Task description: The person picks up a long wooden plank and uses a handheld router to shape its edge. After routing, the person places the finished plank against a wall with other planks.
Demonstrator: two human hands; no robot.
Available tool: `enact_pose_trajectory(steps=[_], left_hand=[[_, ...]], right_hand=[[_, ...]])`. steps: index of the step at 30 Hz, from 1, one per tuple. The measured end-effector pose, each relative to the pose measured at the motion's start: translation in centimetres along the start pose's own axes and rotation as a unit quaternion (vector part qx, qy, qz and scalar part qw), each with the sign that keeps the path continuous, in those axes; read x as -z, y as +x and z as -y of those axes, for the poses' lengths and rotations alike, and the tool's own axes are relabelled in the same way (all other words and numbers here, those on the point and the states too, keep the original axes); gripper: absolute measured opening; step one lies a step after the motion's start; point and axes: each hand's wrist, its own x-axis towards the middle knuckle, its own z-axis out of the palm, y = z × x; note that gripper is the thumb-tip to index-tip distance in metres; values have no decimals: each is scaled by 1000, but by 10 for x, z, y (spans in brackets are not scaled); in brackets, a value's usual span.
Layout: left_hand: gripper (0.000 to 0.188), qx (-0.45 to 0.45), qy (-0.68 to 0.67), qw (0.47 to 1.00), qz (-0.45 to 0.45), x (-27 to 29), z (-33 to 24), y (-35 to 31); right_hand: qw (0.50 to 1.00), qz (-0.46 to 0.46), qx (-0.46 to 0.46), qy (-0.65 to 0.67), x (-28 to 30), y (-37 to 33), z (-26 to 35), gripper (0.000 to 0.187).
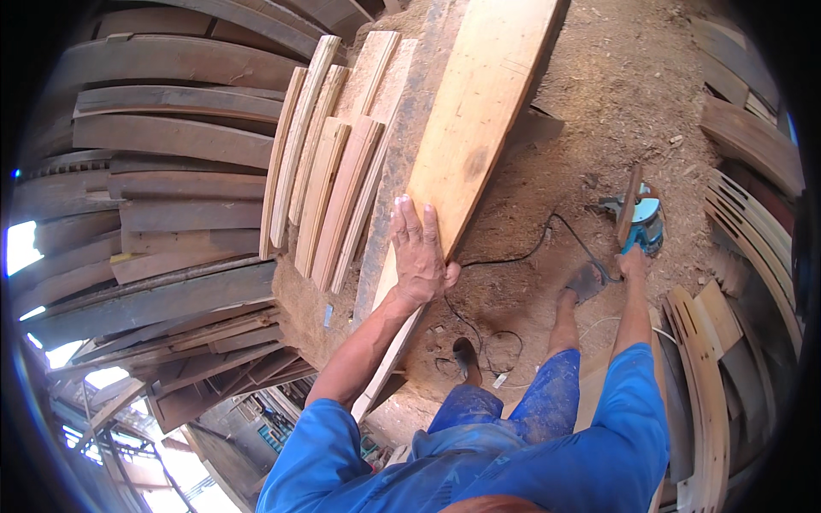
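Observation:
A long, pale wooden board point(479, 111) lies slanted across a dark, worn bench plank point(423, 73). My left hand point(419, 256) rests flat on the board's near part, fingers stretched out and the thumb at its right edge. Out to the right, my right hand point(634, 263) is closed around the handle of a teal circular saw point(647, 224), held low and apart from the board. A narrow brown plate point(630, 208) stands along the saw's left side. The blade cannot be made out.
Grooved wooden strips point(342, 188) lie left of the bench. Dark planks point(180, 141) are stacked at the far left, and slotted boards point(705, 385) lean at the right. A black cord point(522, 255) crosses the sawdust-covered floor point(616, 85) by my feet.

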Motion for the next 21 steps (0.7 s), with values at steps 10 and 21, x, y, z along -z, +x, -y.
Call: enact_pose_trajectory(steps=[10,21], left_hand=[[118,52,-27,998,37,-1,-3,-8],[80,103,35,987,115,-11,2,-1]], right_hand=[[971,-69,125,190,22,-19,-40,26],[751,-41,291,591,-50,-251,-68,29]])
